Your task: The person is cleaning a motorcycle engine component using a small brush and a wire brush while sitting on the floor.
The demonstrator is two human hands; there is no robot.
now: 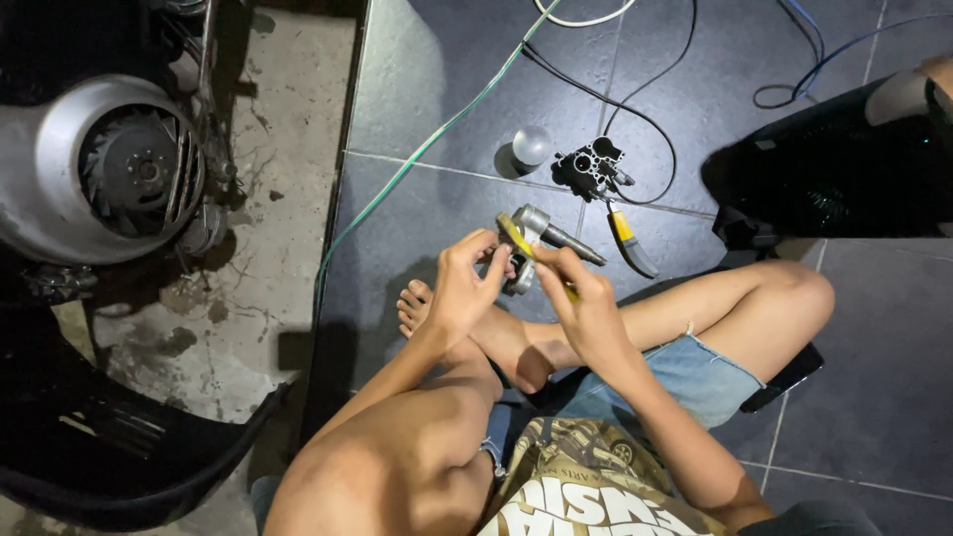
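I sit cross-legged on a dark tiled floor. My left hand [465,283] grips a small grey metal engine part [541,238] with a tube sticking out to the right. My right hand [586,298] holds a yellow-handled tool [516,236] pressed against that part. Both hands meet above my bare foot [417,308]. On the floor just beyond lies a black carburettor body [593,169], a round silver cap [531,147] and a second yellow-handled tool [629,238].
A scooter engine with a silver fan cover [99,169] stands at the left on rough concrete. Black bodywork [99,447] lies at the lower left. Green, black, white and blue cables [427,149] trail over the tiles. A dark scooter panel [834,169] sits at the right.
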